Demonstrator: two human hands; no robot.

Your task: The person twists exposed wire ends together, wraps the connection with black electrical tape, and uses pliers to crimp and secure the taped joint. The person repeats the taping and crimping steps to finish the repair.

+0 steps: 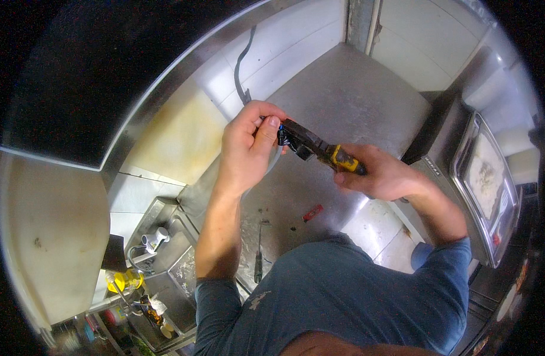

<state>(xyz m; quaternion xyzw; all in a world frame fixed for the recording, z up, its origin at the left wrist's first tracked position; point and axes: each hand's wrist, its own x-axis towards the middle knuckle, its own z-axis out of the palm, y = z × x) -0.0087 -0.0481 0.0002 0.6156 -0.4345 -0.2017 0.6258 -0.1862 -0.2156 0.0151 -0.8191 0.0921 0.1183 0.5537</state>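
Observation:
My right hand (384, 173) grips black-and-yellow handled pliers (319, 144), with the jaws pointing up and left. The jaws reach the fingertips of my left hand (250, 142); whether they bite on anything there is hidden. Pinched in my left hand is a bundle of black wiring (282, 136), with a bit of blue showing. A small black block (303, 152) hangs just under the pliers. Behind the left hand, a dark cable (239, 73) runs up the tiled wall. A thin grey cable (272, 163) passes beside the left wrist.
Below my hands is a steel worktop (299, 187) bearing a screwdriver (258, 262), a small red object (313, 213) and dark debris. A steel sink (174, 276) with a tap stands at lower left. At right, a metal tray (457, 147) rests on an appliance (426, 173).

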